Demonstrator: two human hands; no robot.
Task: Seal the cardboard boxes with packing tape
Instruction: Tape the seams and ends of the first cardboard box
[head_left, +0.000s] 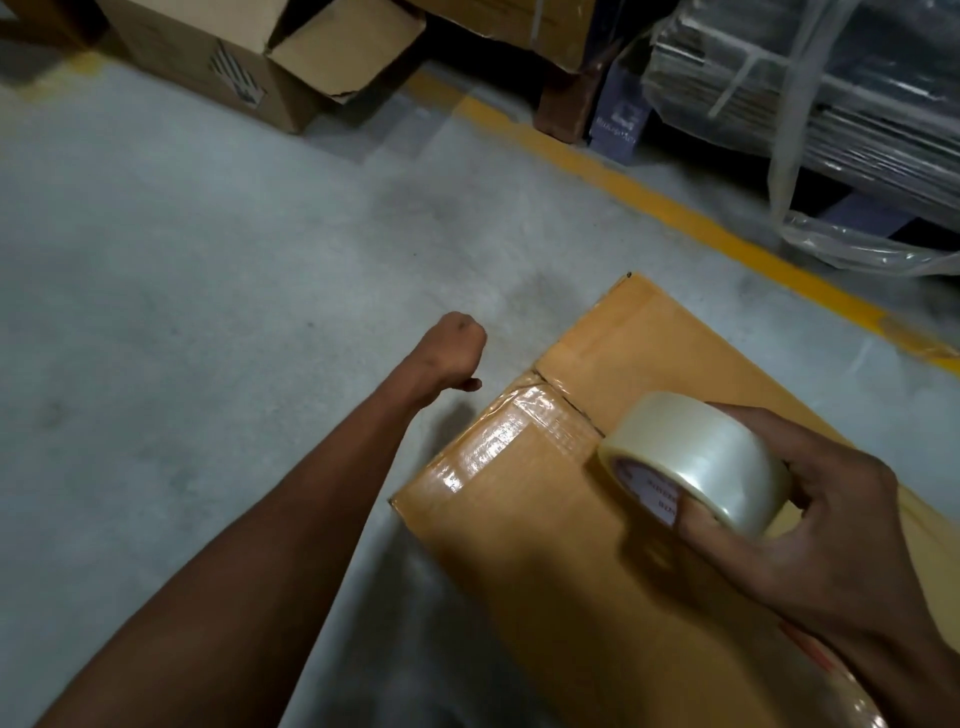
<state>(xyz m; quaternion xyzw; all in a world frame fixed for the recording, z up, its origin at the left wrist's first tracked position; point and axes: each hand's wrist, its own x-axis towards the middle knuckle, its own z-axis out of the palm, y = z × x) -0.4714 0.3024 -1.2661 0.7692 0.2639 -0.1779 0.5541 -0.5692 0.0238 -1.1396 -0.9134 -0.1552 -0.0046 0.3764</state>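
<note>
Box (597, 545) on the floor (208, 312): we see tape across its near-left edge; the seam toward the far corner looks bare. Right hand (810, 525) grips the tape roll (696, 462) on the lid; left hand (452, 345) fisted, apparently empty.

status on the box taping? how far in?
Done: clear tape covers the near-left end of the box seam and wraps over its edge. In hand: the right hand has a grip on the tape roll sitting on the seam; the left hand is fisted off the box, holding nothing visible. Left: the seam's far stretch looks bare; the open box behind is unsealed.
</note>
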